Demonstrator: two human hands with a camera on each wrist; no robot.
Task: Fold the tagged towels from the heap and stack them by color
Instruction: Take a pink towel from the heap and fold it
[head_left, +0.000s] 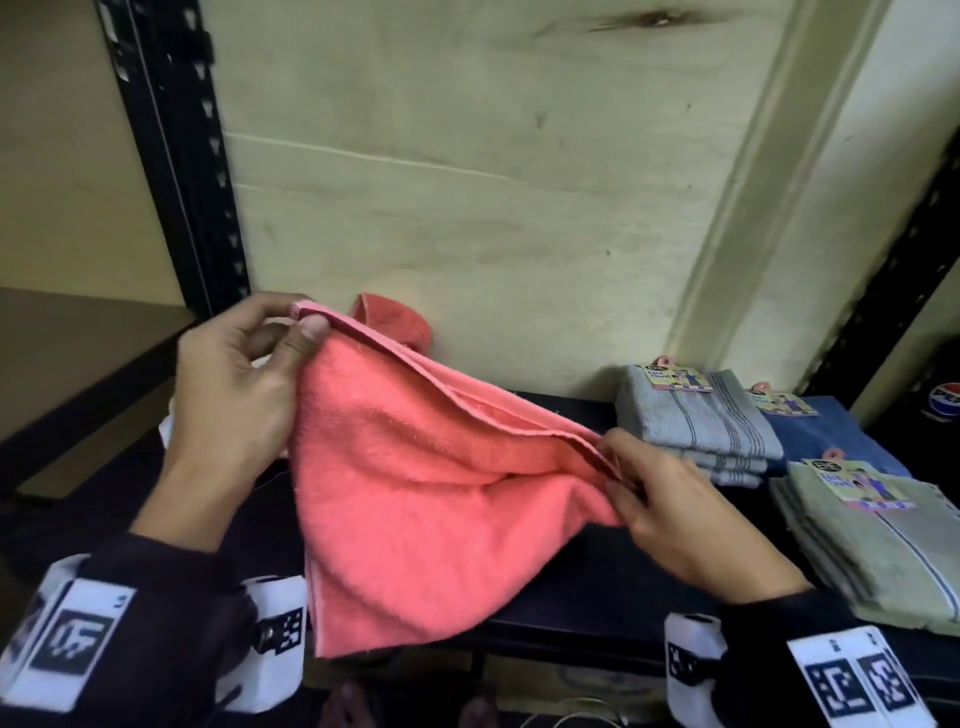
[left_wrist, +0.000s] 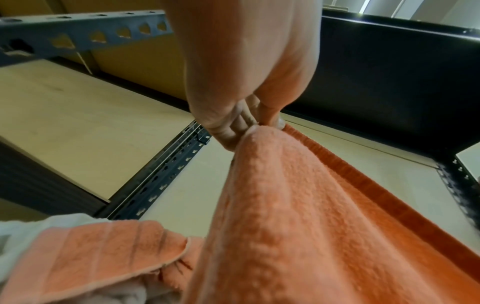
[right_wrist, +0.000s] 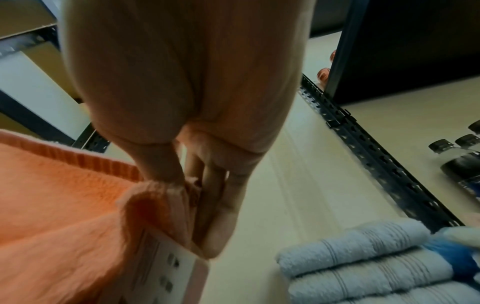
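Nearest, the coral towel (head_left: 415, 493) hangs doubled in the air in front of the dark shelf (head_left: 571, 613), its lower corner drooping below the shelf's front edge. At the towel's upper left corner the left hand (head_left: 234, 384) pinches the hem between thumb and curled fingers; the left wrist view shows those fingers (left_wrist: 226, 131) closed tight on the cloth's corner. At the towel's right end the right hand (head_left: 670, 514) clamps the layered edges between thumb and fingers, held lower than the left, so the top hem slopes down to the right. In the right wrist view a white paper tag (right_wrist: 166, 269) hangs from the towel just under that grip.

Right of the towel, on the shelf, lies a folded green stack (head_left: 878, 545) with a printed tag on top. Beyond it sit a grey stack (head_left: 696, 421) and a blue towel (head_left: 831, 431), each tagged, the grey just beside the blue.

Behind the towel's left end, a second coral towel (head_left: 395, 317) and some white cloth (head_left: 169, 426) lie in a heap against the pale board wall (head_left: 467, 182). Farthest right of the towel, bottles (right_wrist: 459, 156) stand in the next bay.
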